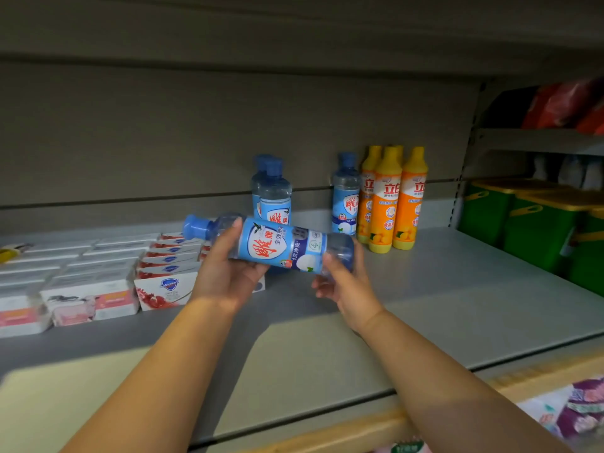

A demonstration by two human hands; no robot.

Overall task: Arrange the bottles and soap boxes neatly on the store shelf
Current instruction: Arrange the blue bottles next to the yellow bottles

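A clear bottle with a blue cap and blue label lies sideways in the air above the grey shelf, cap to the left. My left hand grips its neck end and my right hand grips its base. Behind it two blue bottles stand upright one behind the other, and a third stands beside several orange bottles with yellow caps. Soap boxes lie in rows on the left of the shelf, white-and-pink ones in front and red-and-white ones next to my left hand.
Green bins with yellow lids fill the neighbouring shelf bay to the right, with red packets on the shelf above them. A yellow object lies at the far left. A patterned cloth shows below the shelf's front edge.
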